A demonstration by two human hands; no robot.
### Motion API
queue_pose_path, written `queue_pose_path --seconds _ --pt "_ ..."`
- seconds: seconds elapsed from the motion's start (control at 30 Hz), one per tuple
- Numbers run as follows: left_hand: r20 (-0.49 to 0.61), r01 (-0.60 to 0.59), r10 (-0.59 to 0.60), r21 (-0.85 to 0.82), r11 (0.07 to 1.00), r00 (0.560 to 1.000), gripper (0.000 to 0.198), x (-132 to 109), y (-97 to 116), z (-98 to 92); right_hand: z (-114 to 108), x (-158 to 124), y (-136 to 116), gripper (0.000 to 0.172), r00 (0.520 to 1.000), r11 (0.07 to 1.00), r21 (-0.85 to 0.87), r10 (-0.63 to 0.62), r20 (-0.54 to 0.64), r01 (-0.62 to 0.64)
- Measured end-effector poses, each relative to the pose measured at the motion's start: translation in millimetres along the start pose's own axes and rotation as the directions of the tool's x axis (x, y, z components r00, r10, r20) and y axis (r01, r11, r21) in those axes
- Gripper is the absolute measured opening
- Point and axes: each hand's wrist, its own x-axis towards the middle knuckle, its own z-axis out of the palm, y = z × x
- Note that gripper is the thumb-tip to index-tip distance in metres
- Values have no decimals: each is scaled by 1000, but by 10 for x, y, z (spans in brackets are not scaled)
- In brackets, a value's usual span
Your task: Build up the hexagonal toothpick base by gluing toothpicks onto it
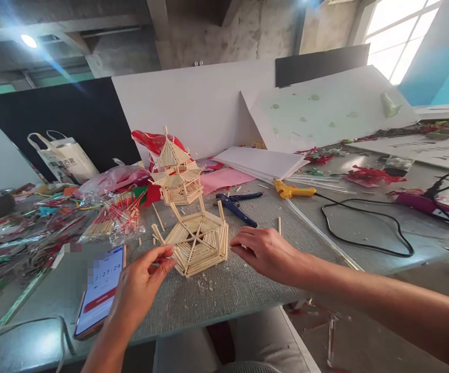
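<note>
A hexagonal base built of wooden sticks (pixel 198 242) lies on the grey table (pixel 224 295) in front of me. My left hand (pixel 141 285) pinches its left edge with thumb and fingers. My right hand (pixel 265 251) rests at its right side, fingers curled and touching the upright sticks. Just behind the base stands a small stick pagoda with a pointed roof (pixel 175 171).
A phone showing a timer (pixel 100 290) lies to the left. A bag of loose sticks (pixel 111 217), blue pliers (pixel 235 204), a yellow glue gun (pixel 292 190) with black cable, white sheets (pixel 261 161) and a white tote bag (pixel 63 155) surround the work.
</note>
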Motion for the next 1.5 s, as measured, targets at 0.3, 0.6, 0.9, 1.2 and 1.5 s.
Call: queue_pose_path --seconds 0.3,0.6,0.9,1.2,1.5 --pt "-125 -458 600 530 714 790 20 -162 461 342 31 189 33 16 978 969 151 204 -33 -197" --pt "245 -333 226 660 674 943 26 14 491 677 176 322 39 15 994 942 317 107 30 -111" --pt "230 -282 176 600 748 957 27 12 465 737 220 333 56 5 990 910 391 106 97 -136" --pt "214 -278 185 586 761 959 28 5 453 747 200 341 43 6 983 897 406 135 125 -175" --pt "167 -301 251 588 751 953 26 -11 418 788 201 337 26 5 983 898 402 144 112 -177"
